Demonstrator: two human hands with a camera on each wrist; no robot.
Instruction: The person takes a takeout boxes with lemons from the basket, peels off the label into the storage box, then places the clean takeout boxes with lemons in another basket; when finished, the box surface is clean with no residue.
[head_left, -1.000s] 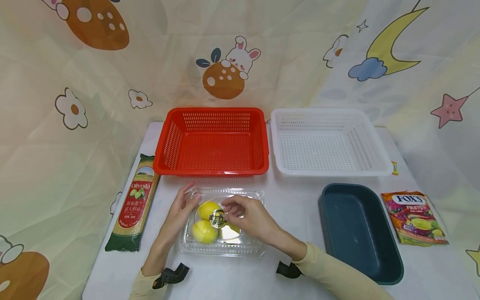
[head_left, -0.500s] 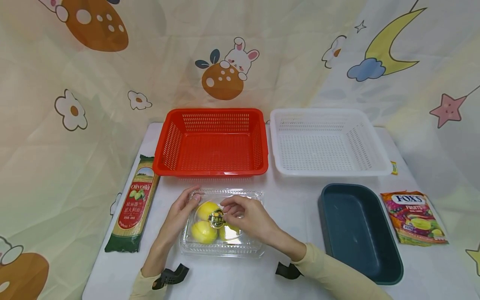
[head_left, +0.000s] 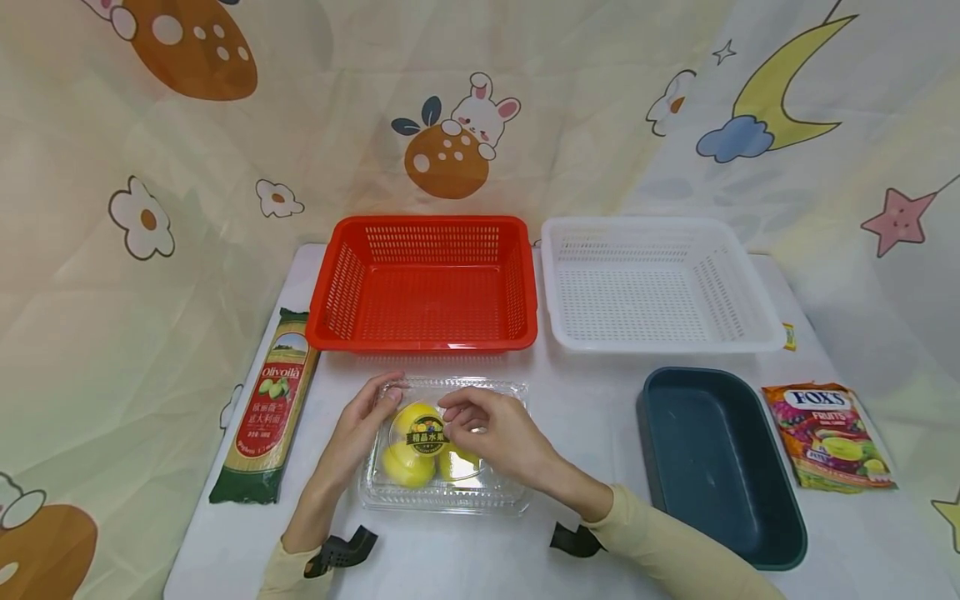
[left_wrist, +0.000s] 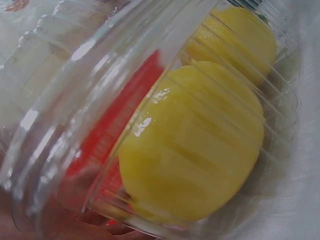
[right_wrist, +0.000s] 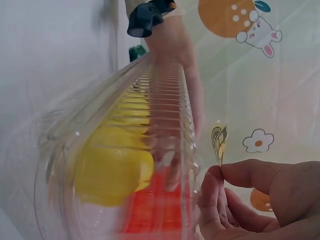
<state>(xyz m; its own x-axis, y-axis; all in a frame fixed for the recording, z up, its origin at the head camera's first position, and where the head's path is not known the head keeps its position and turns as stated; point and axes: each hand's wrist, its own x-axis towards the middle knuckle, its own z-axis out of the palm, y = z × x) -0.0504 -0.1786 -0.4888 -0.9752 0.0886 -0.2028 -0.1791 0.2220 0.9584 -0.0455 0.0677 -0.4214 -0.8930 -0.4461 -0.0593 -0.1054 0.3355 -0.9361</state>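
Note:
A clear plastic box [head_left: 450, 497] with its lid down stands at the front middle of the table, yellow lemons [head_left: 408, 465] showing through it. My left hand [head_left: 351, 435] grips the box's back left corner, thumb on top; part of its fingers is hidden. Over the lid, my right hand [head_left: 504, 437] pinches the edge of a round black-and-gold sticker [head_left: 426, 435] between thumb and index finger. In the right wrist view the sticker [right_wrist: 219, 142] stands up from the fingertips, apart from the lid. Close up in the left wrist view, a lemon [left_wrist: 195, 142] fills the middle.
Behind the box are a red basket [head_left: 420, 343] and a white basket [head_left: 667, 343]. A dark blue tray [head_left: 720, 467] and a FOX'S candy bag [head_left: 828, 437] lie right. Left is a spaghetti pack [head_left: 270, 408]; a small yellow packet [head_left: 790, 336] sits by the white basket.
The sticker in my right hand has turned, so its printed face shows wider, a little further left. My left index finger has come down slightly at the box's corner.

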